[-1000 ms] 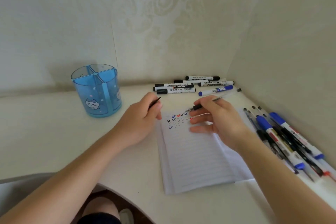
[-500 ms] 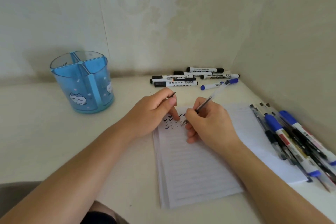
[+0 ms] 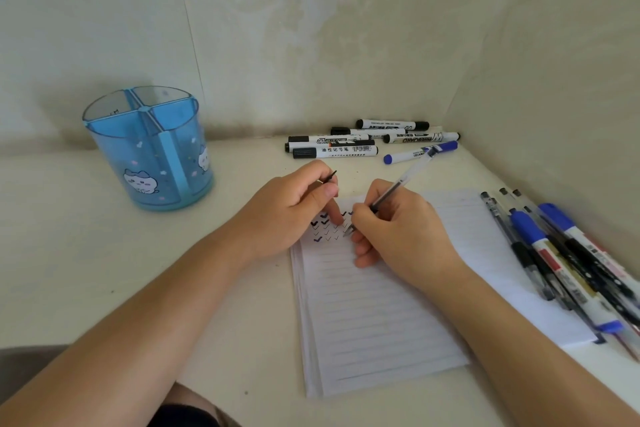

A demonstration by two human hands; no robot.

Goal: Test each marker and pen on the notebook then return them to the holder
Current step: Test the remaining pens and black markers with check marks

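My right hand (image 3: 398, 236) grips a clear-barrelled pen (image 3: 401, 184) with its tip down on the lined notebook (image 3: 374, 315), beside rows of small check marks (image 3: 325, 227). My left hand (image 3: 287, 211) rests on the notebook's top left corner and pinches the pen's small black cap (image 3: 330, 177). The blue divided holder (image 3: 149, 149) stands at the back left, and no pens show inside it.
Several black markers and one blue marker (image 3: 420, 151) lie by the back wall. A row of pens and blue-capped markers (image 3: 568, 253) lies along the right wall, partly on the notebook's open right page. The table's curved front edge is near my lap.
My right hand turned the pen from lying flat to a writing grip and set its tip on the page. The left hand slid onto the notebook's corner, still pinching the cap.
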